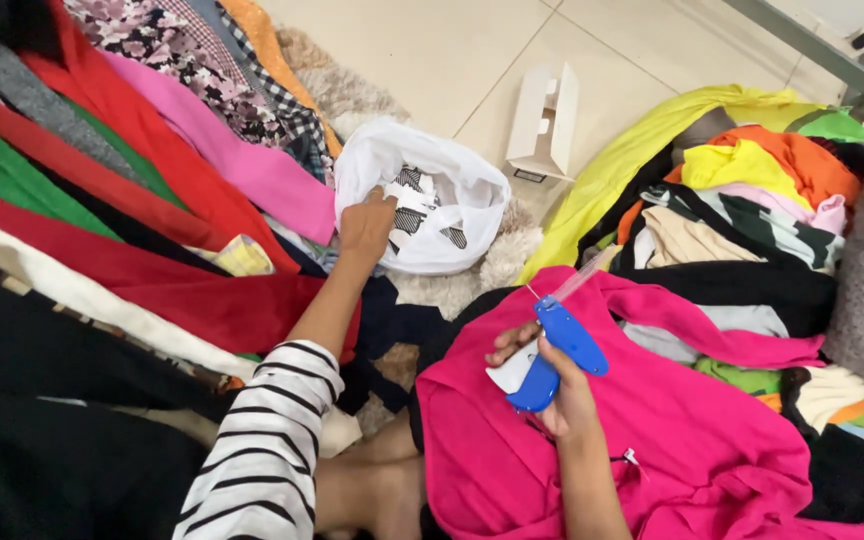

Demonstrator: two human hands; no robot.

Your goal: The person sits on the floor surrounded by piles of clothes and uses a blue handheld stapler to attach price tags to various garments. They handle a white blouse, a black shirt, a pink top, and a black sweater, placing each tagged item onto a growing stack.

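Observation:
My left hand (366, 226) reaches into a white plastic bag (472, 190) that holds several black-and-white paper tags (414, 208); its fingers are among the tags, and whether it grips one is hidden. My right hand (557, 385) grips a blue tagging gun (560, 350) with its needle pointing up and left, and a white tag sits under its fingers. The gun hovers over a bright pink garment (672, 430) spread on my lap. The left arm wears a black-and-white striped sleeve (262, 450).
Rows of folded clothes in red, green, pink and black (102, 200) lie at the left. A heap of mixed garments (752, 200) rises at the right. An open white cardboard box (544, 125) lies on the tiled floor beyond the bag. A metal frame leg (832, 50) crosses the top right.

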